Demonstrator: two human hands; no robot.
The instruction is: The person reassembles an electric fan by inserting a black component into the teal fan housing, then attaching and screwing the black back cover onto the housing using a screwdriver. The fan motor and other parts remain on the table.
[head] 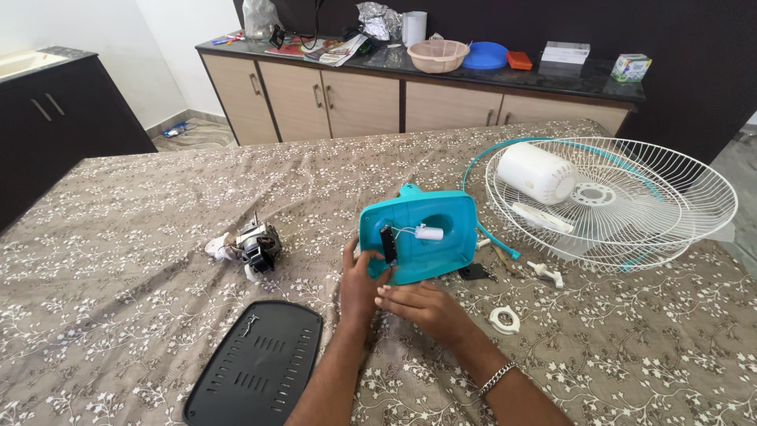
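Note:
A teal plastic fan housing stands tilted on edge on the patterned tablecloth, its hollow inside facing me. Inside it sit a small black part and a white cylinder on thin wires. My left hand grips the housing's lower left edge, thumb by the black part. My right hand lies just below the housing, fingers touching its bottom edge near the left hand; a metal bracelet is on that wrist.
A fan motor lies to the left, a black vented cover near the front. A white wire fan grille with a white cap and blade rests at right. Small white and black parts lie nearby. Cabinets stand behind.

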